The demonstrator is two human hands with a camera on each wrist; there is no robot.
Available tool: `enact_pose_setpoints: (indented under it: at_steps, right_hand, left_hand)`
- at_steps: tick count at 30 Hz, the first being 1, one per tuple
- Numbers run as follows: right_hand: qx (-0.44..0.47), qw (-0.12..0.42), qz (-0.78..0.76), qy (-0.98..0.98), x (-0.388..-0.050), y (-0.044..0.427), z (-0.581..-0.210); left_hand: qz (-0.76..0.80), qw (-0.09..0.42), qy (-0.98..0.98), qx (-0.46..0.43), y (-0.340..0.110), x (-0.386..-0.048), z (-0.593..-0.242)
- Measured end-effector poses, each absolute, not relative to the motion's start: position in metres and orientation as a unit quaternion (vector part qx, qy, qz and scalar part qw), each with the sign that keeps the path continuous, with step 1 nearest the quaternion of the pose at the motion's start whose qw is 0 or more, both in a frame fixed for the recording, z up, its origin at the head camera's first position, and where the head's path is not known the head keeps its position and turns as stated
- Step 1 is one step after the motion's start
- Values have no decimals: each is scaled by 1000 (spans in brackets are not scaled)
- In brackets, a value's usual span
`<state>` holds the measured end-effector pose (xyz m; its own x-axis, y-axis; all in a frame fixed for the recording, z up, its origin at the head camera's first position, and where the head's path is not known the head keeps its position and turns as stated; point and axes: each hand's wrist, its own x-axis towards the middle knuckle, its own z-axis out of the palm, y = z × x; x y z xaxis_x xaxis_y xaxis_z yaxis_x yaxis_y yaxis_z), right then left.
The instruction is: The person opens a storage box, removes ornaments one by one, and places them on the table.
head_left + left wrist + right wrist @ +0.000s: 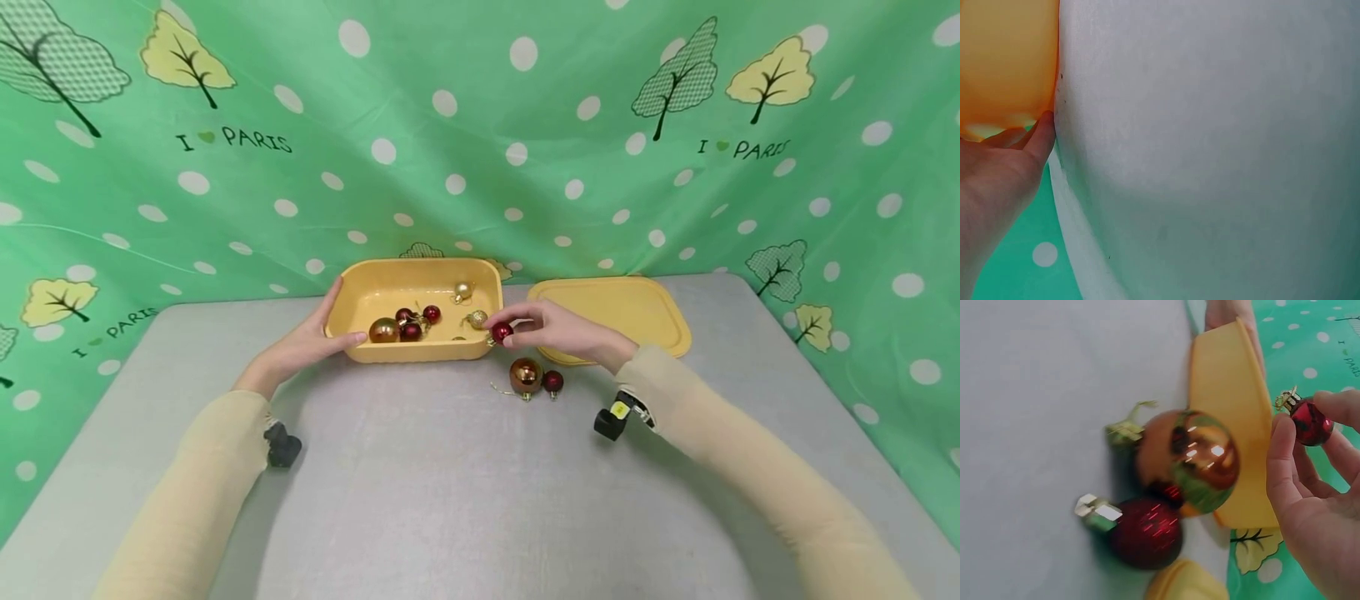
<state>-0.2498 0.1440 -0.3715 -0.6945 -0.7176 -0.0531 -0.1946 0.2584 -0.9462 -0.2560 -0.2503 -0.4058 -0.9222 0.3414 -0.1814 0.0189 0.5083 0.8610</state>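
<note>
The work looks more than half done. The yellow box [420,353] sits at the far side of the gray table [450,500], with its top off. At least six shiny balls are in it. On the left there is a big gold ball [384,331], and close to its right are three small red balls [432,314] in a bunch. On the right side of the box are a pale gold ball [462,290], at the far side, and a bumpy gold ball [477,319], nearer. A bit of something gold peeks over the near wall, but too little shows to tell what it is.

The left hand [303,337] is spread wide around the left end of the box and holds it, with the thumb at the near corner. The right hand [551,325] is nearly closed. Its thumb and fingers pinch one little red ball [502,333] by the box's near right corner. It is hard to tell if that ball touches the rim.

Two more balls are out on the table, near and to the right of the box: a big copper ball [527,375] and, just beside it on the right, a dark red ball [553,381]. With the one in the fingers, that seems to leave three. The yellow lid [615,312] lies flat to the right of the box, so it is not on yet.
</note>
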Motion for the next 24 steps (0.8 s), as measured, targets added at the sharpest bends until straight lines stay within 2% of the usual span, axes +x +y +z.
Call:
enact_pose_setpoints:
  at_steps: [12,18,24]
  right_hand:
    - [-268,253,-542,756,-234,184,-387]
    - [-273,236,-528,769,-230,204,-390]
    - [-274,241,-519,773,-225,217,-391]
  left_hand:
    - [480,164,855,105,-251,-257,-407]
    - [480,164,855,105,-251,-258,-409]
    - [478,164,856,106,-251,-257,-407]
